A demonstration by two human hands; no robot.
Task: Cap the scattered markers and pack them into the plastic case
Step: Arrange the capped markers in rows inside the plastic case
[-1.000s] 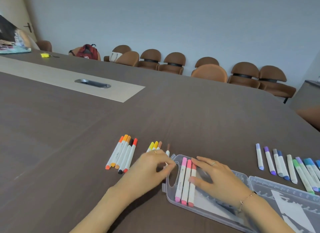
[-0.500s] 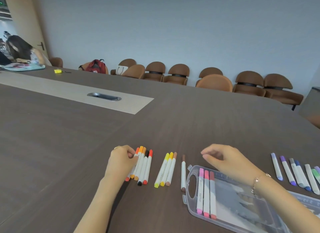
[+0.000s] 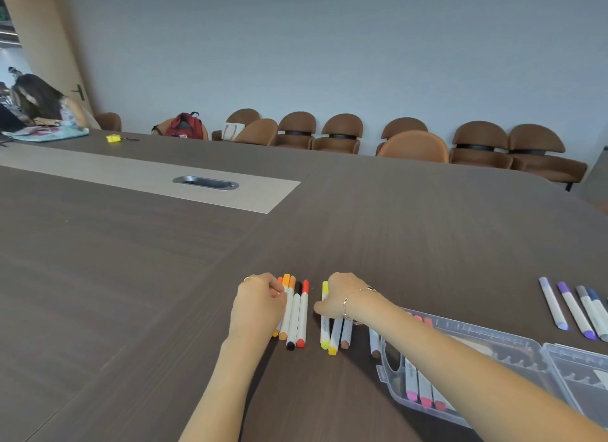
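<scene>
Left of the plastic case (image 3: 513,346), the left hand (image 3: 258,305) is curling its fingers onto the orange-to-red markers (image 3: 296,313) while the right hand (image 3: 342,298) is gripping the yellow markers (image 3: 325,326), all lying on the bench (image 3: 131,277) with long axes pointing away from the person.

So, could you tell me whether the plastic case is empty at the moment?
No, the plastic case already holds three pink and red markers lying side by side.

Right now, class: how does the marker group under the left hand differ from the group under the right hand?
The orange-red group includes a black-capped marker; the yellow group includes a brown one. The orange-red group lies farther from the plastic case. The left hand and right hand each rest on one. Both lie flat in rows.
</scene>
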